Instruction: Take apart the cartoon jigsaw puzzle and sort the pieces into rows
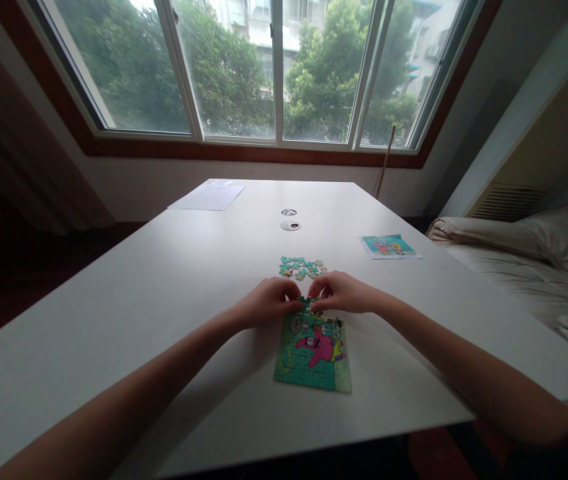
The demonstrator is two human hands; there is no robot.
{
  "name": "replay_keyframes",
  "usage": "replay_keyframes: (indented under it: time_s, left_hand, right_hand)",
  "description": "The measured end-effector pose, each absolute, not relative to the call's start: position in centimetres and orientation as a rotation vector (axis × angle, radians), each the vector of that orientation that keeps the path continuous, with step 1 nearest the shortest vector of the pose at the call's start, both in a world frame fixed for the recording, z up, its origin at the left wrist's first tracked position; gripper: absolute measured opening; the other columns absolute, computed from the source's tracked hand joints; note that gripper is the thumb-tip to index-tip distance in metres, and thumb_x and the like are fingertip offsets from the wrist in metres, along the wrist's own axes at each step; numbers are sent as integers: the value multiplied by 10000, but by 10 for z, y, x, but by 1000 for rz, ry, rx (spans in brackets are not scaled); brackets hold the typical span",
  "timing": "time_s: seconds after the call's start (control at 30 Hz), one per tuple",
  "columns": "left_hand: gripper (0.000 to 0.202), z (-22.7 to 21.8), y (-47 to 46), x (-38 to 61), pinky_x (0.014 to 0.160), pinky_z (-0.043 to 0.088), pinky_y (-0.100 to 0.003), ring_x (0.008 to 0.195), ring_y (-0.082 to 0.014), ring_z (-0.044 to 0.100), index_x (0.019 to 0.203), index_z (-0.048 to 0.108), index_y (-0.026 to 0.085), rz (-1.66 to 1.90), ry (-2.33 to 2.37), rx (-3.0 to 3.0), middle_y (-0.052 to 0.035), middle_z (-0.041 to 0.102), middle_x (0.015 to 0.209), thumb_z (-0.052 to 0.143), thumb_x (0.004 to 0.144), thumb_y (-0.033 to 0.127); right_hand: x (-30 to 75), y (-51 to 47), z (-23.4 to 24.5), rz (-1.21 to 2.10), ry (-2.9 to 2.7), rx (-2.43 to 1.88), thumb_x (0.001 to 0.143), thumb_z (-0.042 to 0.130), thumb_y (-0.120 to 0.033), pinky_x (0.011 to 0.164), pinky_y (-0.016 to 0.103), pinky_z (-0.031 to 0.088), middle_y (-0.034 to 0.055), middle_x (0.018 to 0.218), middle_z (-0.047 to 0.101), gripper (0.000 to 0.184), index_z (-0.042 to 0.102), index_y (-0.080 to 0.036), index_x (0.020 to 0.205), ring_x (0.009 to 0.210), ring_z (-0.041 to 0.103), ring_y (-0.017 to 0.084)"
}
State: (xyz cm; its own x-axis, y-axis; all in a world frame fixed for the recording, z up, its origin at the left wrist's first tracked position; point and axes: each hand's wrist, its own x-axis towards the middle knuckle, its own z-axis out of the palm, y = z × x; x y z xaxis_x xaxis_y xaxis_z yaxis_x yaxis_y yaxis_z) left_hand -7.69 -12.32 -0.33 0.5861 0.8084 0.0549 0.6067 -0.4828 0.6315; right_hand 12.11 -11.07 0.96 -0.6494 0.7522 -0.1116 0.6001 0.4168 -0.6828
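A partly assembled jigsaw puzzle (pixel 314 357) lies flat on the white table, showing a pink starfish character on a green background. My left hand (pixel 270 301) is closed at the puzzle's far left edge, thumb and fingers pinched on a green puzzle piece (pixel 306 303). From the other side my right hand (pixel 344 292) pinches at the same spot, its fingertips curled close to those of the left. Fingers partly cover the piece, so its exact fit against the puzzle is hidden. Just beyond both hands lie several loose puzzle pieces (pixel 301 267) in a small cluster.
A picture card (pixel 389 247) in matching colours lies on the right of the table (pixel 129 320). Two round flat items (pixel 291 226) sit beyond the loose pieces. White paper (pixel 207 197) rests at the far left. A padded couch (pixel 539 260) stands at right, windows behind.
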Motion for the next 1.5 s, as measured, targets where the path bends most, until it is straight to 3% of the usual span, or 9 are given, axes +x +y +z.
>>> replay_keyframes:
  time_s: [0.27, 0.5, 0.67, 0.83, 1.1, 1.3, 1.5]
  left_hand:
    - [161, -7, -120, -79, 535, 369, -209, 589, -110, 488, 735, 580, 123, 568, 1064, 2114, 8, 555, 617, 558, 711, 281]
    - [187, -10, -120, -78, 466, 363, -195, 501, -77, 452, 733, 545, 124, 593, 1048, 1775, 43, 499, 557, 598, 684, 297]
    - [244, -8, -124, -77, 459, 390, -205, 479, -66, 463, 801, 541, 128, 583, 1087, 1551, 42, 513, 615, 614, 674, 323]
    - [229, -9, -121, -80, 452, 360, -183, 503, -60, 455, 745, 552, 116, 623, 1124, 1536, 37, 519, 613, 652, 640, 294]
    - [240, -10, -122, -78, 468, 338, -189, 507, -65, 460, 740, 577, 112, 638, 1078, 1445, 27, 541, 608, 655, 650, 320]
    - [288, -6, -126, -74, 467, 316, -196, 505, -71, 452, 723, 591, 103, 635, 1033, 1449, 20, 545, 594, 653, 649, 375]
    - [278, -6, -126, -73, 483, 318, -198, 530, -78, 465, 736, 593, 100, 688, 1029, 1435, 18, 559, 613, 666, 632, 347]
  right_hand:
    - [124, -112, 13, 1417, -2285, -1047, 648, 668, -255, 429, 178, 281, -64, 537, 458, 258, 542, -123, 831, 485, 402, 54]
    - [127, -107, 9, 1413, -2201, -919, 662, 662, -274, 444, 176, 300, -63, 566, 439, 252, 555, -118, 829, 506, 389, 47]
    - [129, -109, 10, 1339, -2326, -894, 663, 648, -237, 521, 196, 387, -22, 659, 533, 187, 573, -125, 792, 579, 469, 68]
    - [138, -102, 4, 1311, -2340, -933, 657, 648, -230, 562, 215, 420, -26, 654, 534, 171, 549, -129, 753, 603, 506, 79]
    - [128, -102, -2, 1517, -1856, -918, 603, 706, -275, 659, 263, 481, -8, 732, 581, 276, 525, -138, 760, 686, 589, 108]
    - [114, -107, -5, 1331, -1932, -944, 605, 708, -318, 541, 231, 467, -1, 685, 582, 306, 550, -133, 789, 601, 569, 100]
    - [115, -106, -3, 1229, -2039, -1014, 629, 689, -301, 461, 183, 406, 18, 760, 586, 322, 596, -121, 880, 522, 499, 51]
